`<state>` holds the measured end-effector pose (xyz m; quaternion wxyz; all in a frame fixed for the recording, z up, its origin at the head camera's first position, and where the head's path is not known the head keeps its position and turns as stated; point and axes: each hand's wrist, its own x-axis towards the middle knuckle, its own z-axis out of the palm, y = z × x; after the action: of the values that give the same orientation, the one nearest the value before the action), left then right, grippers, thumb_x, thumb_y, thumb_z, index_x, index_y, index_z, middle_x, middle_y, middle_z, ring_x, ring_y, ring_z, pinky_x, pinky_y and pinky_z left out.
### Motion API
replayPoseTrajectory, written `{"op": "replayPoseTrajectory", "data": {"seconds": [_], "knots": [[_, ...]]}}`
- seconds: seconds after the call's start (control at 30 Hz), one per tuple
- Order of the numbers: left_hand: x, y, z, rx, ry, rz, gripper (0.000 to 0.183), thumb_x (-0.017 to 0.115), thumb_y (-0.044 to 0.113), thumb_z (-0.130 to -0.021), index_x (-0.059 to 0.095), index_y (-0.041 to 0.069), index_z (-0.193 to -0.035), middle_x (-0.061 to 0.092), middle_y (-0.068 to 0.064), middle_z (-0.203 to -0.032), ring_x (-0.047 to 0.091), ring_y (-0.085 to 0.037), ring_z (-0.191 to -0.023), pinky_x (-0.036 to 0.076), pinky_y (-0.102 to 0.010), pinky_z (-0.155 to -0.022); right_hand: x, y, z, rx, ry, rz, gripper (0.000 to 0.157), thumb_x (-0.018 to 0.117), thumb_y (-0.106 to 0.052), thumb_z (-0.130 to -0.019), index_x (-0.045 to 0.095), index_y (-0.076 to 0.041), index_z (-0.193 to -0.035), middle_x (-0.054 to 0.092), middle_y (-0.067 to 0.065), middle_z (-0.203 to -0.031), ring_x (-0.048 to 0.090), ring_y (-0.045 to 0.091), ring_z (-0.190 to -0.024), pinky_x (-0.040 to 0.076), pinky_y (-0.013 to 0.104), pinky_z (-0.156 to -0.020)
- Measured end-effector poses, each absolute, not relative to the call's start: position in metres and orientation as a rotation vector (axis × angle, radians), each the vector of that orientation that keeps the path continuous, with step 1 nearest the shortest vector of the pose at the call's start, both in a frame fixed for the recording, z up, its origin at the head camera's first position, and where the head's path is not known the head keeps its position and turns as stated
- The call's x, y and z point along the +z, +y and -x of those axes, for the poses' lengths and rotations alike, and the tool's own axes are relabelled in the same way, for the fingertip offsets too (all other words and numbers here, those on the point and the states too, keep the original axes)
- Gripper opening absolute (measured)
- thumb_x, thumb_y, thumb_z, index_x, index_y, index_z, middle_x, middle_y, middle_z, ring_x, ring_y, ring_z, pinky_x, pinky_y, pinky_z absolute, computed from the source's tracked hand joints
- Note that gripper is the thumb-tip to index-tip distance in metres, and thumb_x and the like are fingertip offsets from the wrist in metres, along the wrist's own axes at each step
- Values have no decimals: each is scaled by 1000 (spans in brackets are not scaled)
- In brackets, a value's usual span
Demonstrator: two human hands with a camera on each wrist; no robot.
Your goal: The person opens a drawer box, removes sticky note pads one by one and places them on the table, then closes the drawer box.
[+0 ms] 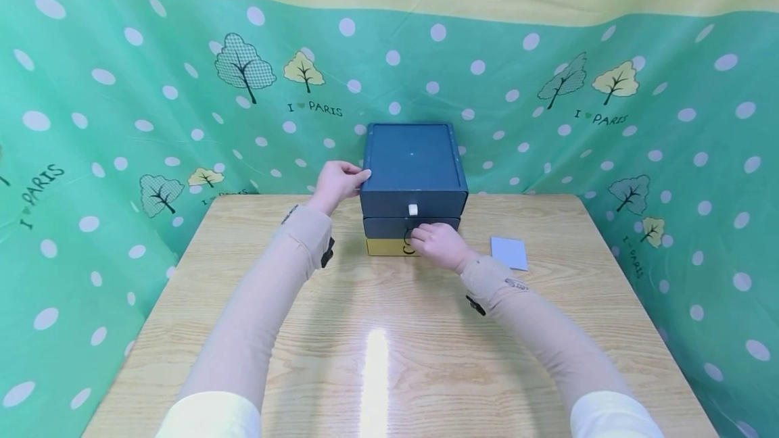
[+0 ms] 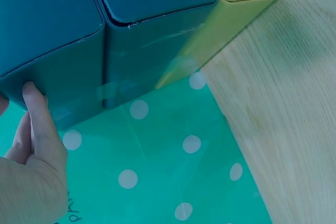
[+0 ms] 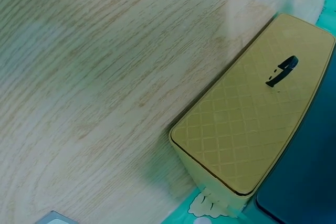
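Observation:
A stack of drawer boxes stands at the table's back. The upper two, the top blue box (image 1: 412, 157) and the middle blue drawer (image 1: 383, 228), are dark blue; the lowest is a yellow drawer (image 3: 236, 124) with a black loop handle (image 3: 283, 71). My left hand (image 1: 338, 184) touches the top box's left side with extended fingers (image 2: 39, 111). In the head view, my right hand (image 1: 443, 246) is at the middle drawer's front, fingers bent at its dark handle (image 1: 408, 232). The fingertips are partly hidden there, and that hand is outside the right wrist view.
A white knob (image 1: 413, 209) sits on the top box's front. Right of the stack lies a flat light-blue square (image 1: 509, 253) on the wooden table (image 1: 316, 357). Green dotted cloth (image 1: 395, 86) hangs close behind the stack and along both sides.

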<state>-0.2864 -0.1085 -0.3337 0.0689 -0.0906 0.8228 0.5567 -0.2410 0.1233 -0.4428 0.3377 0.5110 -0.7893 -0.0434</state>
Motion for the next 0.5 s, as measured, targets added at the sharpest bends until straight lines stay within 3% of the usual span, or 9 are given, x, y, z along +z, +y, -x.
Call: {"op": "replayPoseTrajectory", "data": {"seconds": [0.5], "knots": [[-334, -108, 285, 1643, 2499, 281, 38, 65, 23, -91, 62, 0, -120, 59, -15, -121, 64, -27, -106, 57, -31, -86, -439, 125, 238, -187, -2065, -1372, 10, 74, -3, -79, 72, -12, -83, 69, -1, -82, 65, 10, -76, 56, 20, -67]]}}
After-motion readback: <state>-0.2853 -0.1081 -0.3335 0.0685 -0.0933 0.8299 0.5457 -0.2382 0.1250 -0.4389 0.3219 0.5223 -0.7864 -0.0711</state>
